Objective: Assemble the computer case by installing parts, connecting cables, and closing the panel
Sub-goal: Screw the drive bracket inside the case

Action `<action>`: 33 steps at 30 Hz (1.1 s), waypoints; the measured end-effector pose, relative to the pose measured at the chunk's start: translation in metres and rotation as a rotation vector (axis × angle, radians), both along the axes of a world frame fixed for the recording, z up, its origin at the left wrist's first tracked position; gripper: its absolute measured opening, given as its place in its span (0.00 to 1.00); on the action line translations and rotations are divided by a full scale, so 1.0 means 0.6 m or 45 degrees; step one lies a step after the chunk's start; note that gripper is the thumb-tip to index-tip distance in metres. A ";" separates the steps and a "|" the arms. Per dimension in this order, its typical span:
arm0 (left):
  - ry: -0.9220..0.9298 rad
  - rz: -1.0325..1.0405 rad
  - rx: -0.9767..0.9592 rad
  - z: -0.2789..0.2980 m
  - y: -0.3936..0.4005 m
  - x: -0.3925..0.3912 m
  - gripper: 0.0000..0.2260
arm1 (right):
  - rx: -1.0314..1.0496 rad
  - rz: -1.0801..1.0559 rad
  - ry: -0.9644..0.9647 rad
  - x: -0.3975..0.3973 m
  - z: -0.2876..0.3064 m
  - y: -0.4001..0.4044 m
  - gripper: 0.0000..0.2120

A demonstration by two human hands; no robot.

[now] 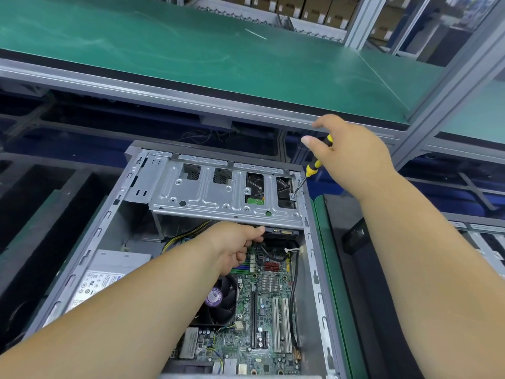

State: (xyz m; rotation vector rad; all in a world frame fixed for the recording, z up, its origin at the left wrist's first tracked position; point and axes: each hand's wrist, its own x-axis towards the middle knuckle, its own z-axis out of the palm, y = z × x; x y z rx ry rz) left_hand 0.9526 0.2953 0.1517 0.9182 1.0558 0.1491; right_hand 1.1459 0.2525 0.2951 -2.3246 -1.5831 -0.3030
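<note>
holding: my right hand curls its grip round a yellow-and-black screwdriver, thumb and forefinger stretched past the handle.
tip: the blade slants down-left onto a screw at the right end of the drive cage.
left hand: my left hand reaches under the cage's front edge, fingers curled; i cannot tell what its grip holds.
case: the open computer case lies on its side between my forearms.
inside: motherboard, cooler fan, power supply at left, black cable along the right.
behind: green worktop.
</note>
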 end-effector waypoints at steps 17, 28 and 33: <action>0.014 -0.007 -0.001 -0.002 0.002 -0.001 0.09 | 0.056 0.129 0.194 0.004 -0.005 0.001 0.18; 0.005 -0.009 0.013 0.003 -0.001 -0.001 0.09 | 0.041 0.118 0.207 -0.004 -0.001 0.000 0.15; 0.013 -0.013 0.014 0.003 0.000 -0.002 0.10 | 0.022 0.013 0.050 -0.005 -0.005 -0.001 0.11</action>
